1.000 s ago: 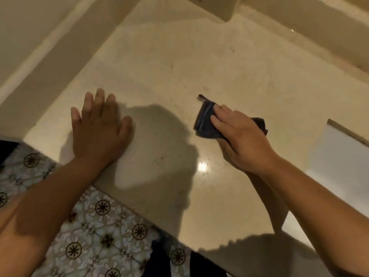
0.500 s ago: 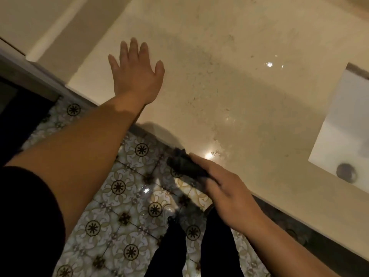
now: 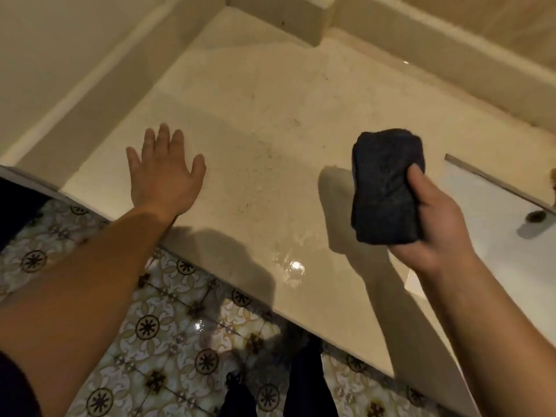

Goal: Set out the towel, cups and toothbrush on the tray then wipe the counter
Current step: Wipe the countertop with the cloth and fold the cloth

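Since half a second ago our right hand (image 3: pixel 433 218) has come up from below the counter edge with the dark cloth (image 3: pixel 386 188), and it now holds the wad raised above the beige counter (image 3: pixel 270 130), near the white sink (image 3: pixel 487 236) at the right; the fingers are curled round the folded cloth from behind, the thumb pressing its right side; the cloth's shadow falls on the stone just to its left. Our left hand (image 3: pixel 164 173) lies flat on the counter near its front edge, much as before, fingers straight and slightly spread, holding nothing; a wet sheen glints on the stone between the two arms; patterned floor tiles (image 3: pixel 168 335) show below the counter edge; the sink drain (image 3: pixel 535 216) sits at far right.
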A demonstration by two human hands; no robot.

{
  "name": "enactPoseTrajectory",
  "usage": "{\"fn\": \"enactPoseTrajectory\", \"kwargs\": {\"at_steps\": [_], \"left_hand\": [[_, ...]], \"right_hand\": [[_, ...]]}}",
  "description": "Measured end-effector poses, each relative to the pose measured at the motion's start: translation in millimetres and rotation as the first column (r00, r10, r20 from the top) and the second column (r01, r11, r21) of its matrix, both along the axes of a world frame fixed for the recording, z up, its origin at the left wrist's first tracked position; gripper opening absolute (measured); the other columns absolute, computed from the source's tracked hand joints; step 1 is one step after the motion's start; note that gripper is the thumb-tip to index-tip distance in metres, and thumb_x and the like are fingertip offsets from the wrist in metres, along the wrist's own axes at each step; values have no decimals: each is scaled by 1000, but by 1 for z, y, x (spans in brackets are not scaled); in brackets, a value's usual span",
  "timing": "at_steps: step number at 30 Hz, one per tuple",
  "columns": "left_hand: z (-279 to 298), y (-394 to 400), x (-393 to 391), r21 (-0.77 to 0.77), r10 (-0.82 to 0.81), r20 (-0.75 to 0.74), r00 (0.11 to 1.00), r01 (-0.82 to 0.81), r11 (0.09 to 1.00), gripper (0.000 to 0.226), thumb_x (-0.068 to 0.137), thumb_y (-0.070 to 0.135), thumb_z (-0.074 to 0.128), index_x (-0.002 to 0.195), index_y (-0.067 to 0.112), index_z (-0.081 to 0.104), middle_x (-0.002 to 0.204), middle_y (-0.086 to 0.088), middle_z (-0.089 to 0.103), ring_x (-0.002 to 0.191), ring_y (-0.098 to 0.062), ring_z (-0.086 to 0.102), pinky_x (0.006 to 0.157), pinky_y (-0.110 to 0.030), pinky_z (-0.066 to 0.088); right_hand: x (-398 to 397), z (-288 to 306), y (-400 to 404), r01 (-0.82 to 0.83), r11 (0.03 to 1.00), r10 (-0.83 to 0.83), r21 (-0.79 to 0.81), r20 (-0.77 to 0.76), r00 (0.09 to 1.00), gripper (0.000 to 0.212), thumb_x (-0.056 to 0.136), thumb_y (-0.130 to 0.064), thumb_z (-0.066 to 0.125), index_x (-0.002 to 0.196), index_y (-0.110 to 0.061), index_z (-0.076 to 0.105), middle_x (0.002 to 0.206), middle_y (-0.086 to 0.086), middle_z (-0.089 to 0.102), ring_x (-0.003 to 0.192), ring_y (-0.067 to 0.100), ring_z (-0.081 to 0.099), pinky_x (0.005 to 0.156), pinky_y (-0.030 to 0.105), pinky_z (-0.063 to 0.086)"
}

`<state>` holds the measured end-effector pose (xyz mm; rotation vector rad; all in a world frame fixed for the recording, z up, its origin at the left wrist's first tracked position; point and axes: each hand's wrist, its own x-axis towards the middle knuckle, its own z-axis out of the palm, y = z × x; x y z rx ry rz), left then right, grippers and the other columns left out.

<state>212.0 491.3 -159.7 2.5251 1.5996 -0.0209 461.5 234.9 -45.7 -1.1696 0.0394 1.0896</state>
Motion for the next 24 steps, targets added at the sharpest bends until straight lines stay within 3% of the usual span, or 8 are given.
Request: {"fn": "enactPoseTrajectory", "kwargs": {"at_steps": [3,7,9,11,13,14,19,24], "left_hand": [[2,0,2,-7,17,-16,1000,-17,1000,74,97,57,16,159,16,20,169,-8,12,155,-29,6,121,-58,6],[6,-2,5,34,3,16,1000,-4,999,69,96,49,28,153,9,32,164,-16,24,151,-36,18,117,-62,16],[7,-2,6,63,-22,-12,1000,23,998,66,95,45,31,146,4,37,159,-22,31,147,-41,25,112,-67,24],[9,0,8,50,-16,-29,999,18,999,64,95,48,32,142,5,38,157,-23,33,145,-43,27,110,-69,26],[9,2,7,58,-3,-48,999,6,998,59,94,47,32,135,6,41,154,-23,36,142,-43,30,106,-69,29],[8,4,7,69,0,-65,998,4,998,55,94,47,32,129,6,43,151,-23,38,139,-44,33,104,-70,31],[3,8,7,102,-8,-92,996,17,995,49,95,48,35,120,6,43,143,-24,40,132,-46,37,97,-71,35],[2,6,7,109,-36,-76,996,44,993,52,95,43,38,130,5,38,150,-24,35,138,-44,32,104,-71,29]], "right_hand": [[86,9,41,56,994,-10,-91,440,898,22,99,-26,47,115,-22,62,107,0,74,102,20,69,85,37,56],[186,-16,96,216,900,198,-379,796,573,19,89,-40,47,97,-34,63,88,-12,64,94,18,65,85,40,50],[223,-42,117,188,840,421,-509,830,366,29,94,-41,42,117,-35,59,104,-4,63,101,20,58,92,42,45],[247,-71,132,101,767,633,-634,773,48,36,100,-32,41,135,-24,49,130,10,56,118,32,51,102,46,37],[262,-92,141,73,694,710,-717,663,-239,45,101,-21,45,144,-9,41,147,19,42,131,41,38,109,47,30],[266,-96,144,78,678,713,-731,627,-314,48,101,-20,47,146,-6,38,150,20,38,134,41,35,111,47,29],[243,-93,118,26,659,696,-752,596,-400,47,98,-14,52,143,-3,42,150,17,40,134,38,37,109,47,32],[116,-87,37,-215,683,564,-698,691,-452,46,90,-2,62,134,8,51,145,28,43,132,47,42,106,55,36]]}}
